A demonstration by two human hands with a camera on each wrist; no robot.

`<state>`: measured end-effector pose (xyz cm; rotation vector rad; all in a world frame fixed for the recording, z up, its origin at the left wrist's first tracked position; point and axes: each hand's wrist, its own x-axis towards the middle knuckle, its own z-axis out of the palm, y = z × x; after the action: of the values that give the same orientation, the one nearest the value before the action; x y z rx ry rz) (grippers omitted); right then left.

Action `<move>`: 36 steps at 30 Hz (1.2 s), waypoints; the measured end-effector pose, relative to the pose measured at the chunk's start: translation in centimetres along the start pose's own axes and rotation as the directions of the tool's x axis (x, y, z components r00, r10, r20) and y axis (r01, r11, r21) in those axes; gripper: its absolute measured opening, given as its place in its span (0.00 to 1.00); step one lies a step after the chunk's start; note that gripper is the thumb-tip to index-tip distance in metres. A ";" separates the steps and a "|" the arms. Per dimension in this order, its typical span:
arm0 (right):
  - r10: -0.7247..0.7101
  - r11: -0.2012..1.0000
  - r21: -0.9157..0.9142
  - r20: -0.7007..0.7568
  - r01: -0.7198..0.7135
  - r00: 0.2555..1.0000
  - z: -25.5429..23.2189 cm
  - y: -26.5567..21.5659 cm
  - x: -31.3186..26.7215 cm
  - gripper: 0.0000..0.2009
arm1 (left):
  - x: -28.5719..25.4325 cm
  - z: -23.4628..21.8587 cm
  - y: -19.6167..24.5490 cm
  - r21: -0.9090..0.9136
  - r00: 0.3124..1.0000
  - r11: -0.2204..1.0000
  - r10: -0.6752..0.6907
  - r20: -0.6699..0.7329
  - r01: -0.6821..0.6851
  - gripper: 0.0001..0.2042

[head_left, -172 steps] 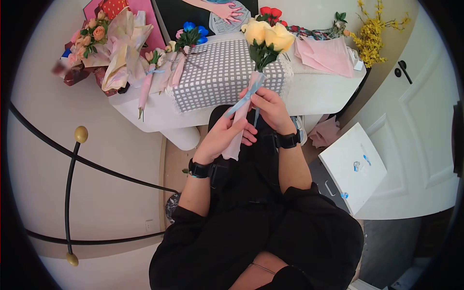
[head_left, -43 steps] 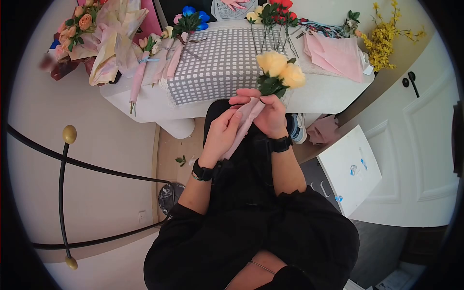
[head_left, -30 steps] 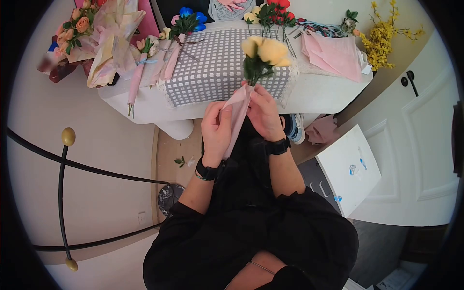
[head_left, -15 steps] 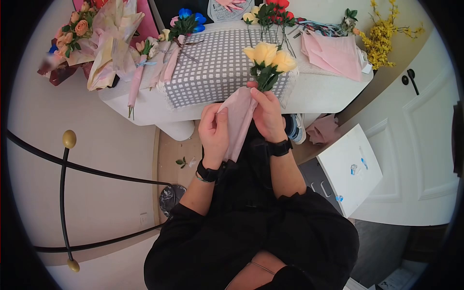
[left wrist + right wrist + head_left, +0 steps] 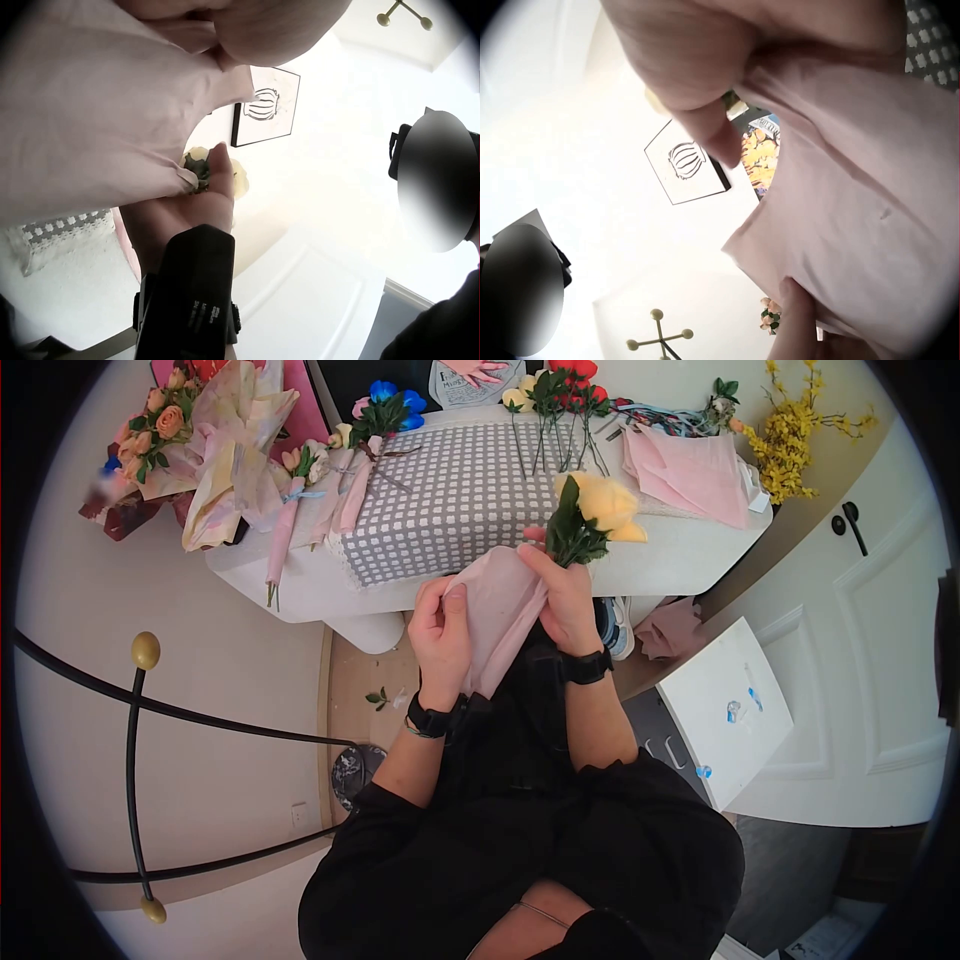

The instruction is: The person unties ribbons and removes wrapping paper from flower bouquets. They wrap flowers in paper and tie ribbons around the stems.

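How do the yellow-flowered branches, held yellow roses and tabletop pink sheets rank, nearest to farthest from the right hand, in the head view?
1. Yellow roses: just above the right hand.
2. Pink sheets: right side of the table.
3. Yellow-flowered branches: farther right.

Room, apparently in a home: white panelled door (image 5: 850,660) with black handle (image 5: 854,537); framed drawing (image 5: 266,109) hangs on wall (image 5: 322,131); patterned cloth (image 5: 440,500) lies on white table (image 5: 645,565); drawer cabinet (image 5: 700,685) stands near door.

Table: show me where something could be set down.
Bare: the middle of the checked cloth, between the pink wraps and the red flowers; and the white table in front of the pink sheets. Crowded: the left end, from the large bouquet to the blue flowers.
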<state>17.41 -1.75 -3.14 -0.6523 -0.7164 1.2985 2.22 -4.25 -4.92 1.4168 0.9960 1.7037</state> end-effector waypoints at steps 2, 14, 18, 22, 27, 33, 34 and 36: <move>-0.071 0.997 0.035 -0.088 0.074 0.994 -0.3 0.7 0.4 0.14 | -0.1 -0.1 0.3 -0.015 1.000 1.000 -0.012 -0.024 0.012 0.08; 0.158 0.969 0.185 0.051 -0.165 0.986 0.9 0.2 -0.2 0.11 | 0.4 -0.6 1.0 0.014 0.963 0.982 0.186 -0.196 -0.187 0.09; 0.064 0.977 0.203 -0.004 -0.062 0.998 1.3 0.9 0.0 0.11 | 0.1 -0.3 1.3 0.105 0.939 0.963 0.267 -0.217 -0.249 0.09; 0.010 0.987 0.162 -0.026 -0.005 1.000 1.4 0.7 -0.2 0.07 | 0.1 -0.5 1.0 0.093 0.944 0.973 0.229 -0.237 -0.212 0.08; -0.009 0.997 0.075 0.001 0.009 1.000 0.9 0.6 -0.2 0.06 | 0.1 -1.0 1.0 0.086 0.937 0.971 0.237 -0.257 -0.222 0.08; 0.078 0.967 0.223 0.194 -0.121 0.978 -0.7 -0.8 0.0 0.19 | 0.6 -1.7 1.3 -0.090 0.934 0.983 0.120 -0.336 -0.159 0.09; 0.080 0.927 0.333 0.270 -0.171 0.960 -0.9 -1.1 -0.1 0.21 | 0.8 -1.9 1.0 -0.090 0.934 0.983 0.121 -0.337 -0.159 0.09; 0.074 0.872 0.433 0.344 -0.229 0.936 -1.6 -1.1 -0.1 0.24 | 1.0 -2.5 0.1 -0.155 0.943 0.986 0.006 -0.332 -0.061 0.09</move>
<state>19.33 -2.11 -3.29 -0.1027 -0.5802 1.6769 -0.43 -3.77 -4.63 1.0684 0.9839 2.0448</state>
